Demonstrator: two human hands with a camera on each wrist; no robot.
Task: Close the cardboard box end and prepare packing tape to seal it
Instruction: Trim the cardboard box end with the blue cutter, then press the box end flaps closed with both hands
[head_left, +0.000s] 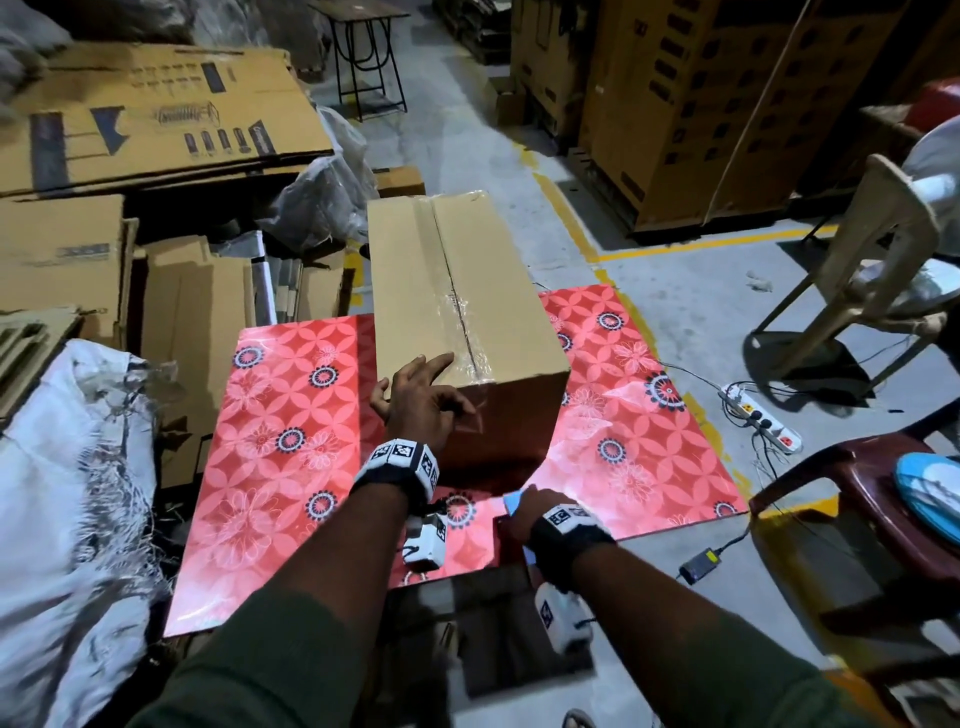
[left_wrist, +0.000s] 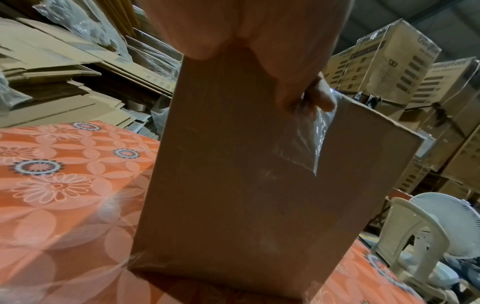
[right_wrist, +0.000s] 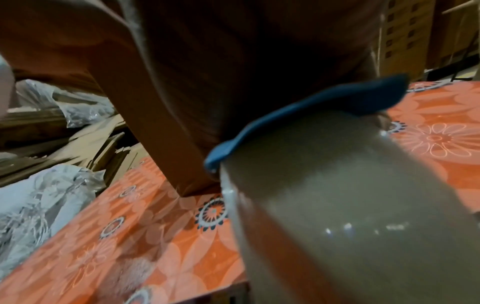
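Box (head_left: 457, 291) lies on table (head_left: 291, 415), near end closed. Left hand (head_left: 421, 400) pinches tape tail (left_wrist: 309, 131) on that end. Right hand (head_left: 524, 512) grips tape roll (right_wrist: 350, 205). Best: press tail flat, smooth downward, keep roll close.

The scene was dimly lit, with glare thrown off the glossy desk (head_left: 291, 415) toward 3 o'clock. Edges were bent by wide-angle distortion. The right wrist view was blurred and shadowed at 12 o'clock.
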